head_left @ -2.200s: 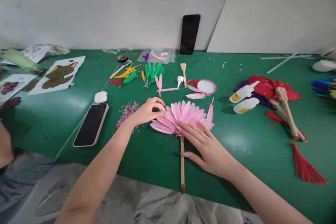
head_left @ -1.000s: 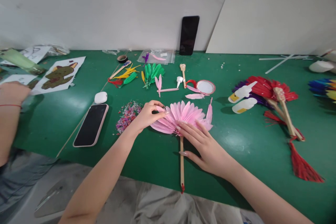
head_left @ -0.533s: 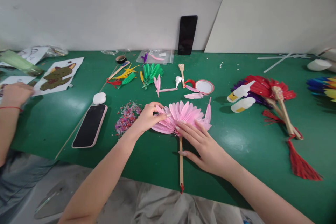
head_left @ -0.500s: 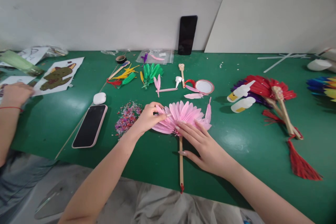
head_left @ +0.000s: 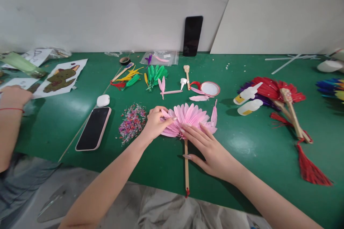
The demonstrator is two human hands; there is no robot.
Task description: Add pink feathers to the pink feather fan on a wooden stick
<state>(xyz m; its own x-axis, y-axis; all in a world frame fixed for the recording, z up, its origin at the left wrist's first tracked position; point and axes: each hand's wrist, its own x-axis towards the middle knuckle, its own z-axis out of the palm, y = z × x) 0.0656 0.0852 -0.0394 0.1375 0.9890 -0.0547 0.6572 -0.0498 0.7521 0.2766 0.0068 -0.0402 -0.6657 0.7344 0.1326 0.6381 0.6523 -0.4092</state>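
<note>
Since a moment ago, the left hand (head_left: 156,124) has slid inward over the fan's left side. Pink and spread wide, the fan (head_left: 189,114) lies on the green table (head_left: 150,164) in front of the person, its handle (head_left: 186,168) pointing toward their lap. From where I stand, the left thumb rests on the outer feathers with the other fingers bent behind them; I can't tell whether they pinch. The right hand (head_left: 212,152) lies with its fingers stretched out across the feathers' base, thumb tip over the handle. Left of the fan sits a heap of coloured flakes (head_left: 131,123), then a phone (head_left: 93,128). Beyond the fan are loose pink feathers (head_left: 199,98) beside a red-rimmed disc (head_left: 210,88). Off to the right, two glue bottles (head_left: 249,107) stand near a red fan (head_left: 266,87). At far left, a co-worker's hand (head_left: 17,94) is over some paper (head_left: 23,83).
</note>
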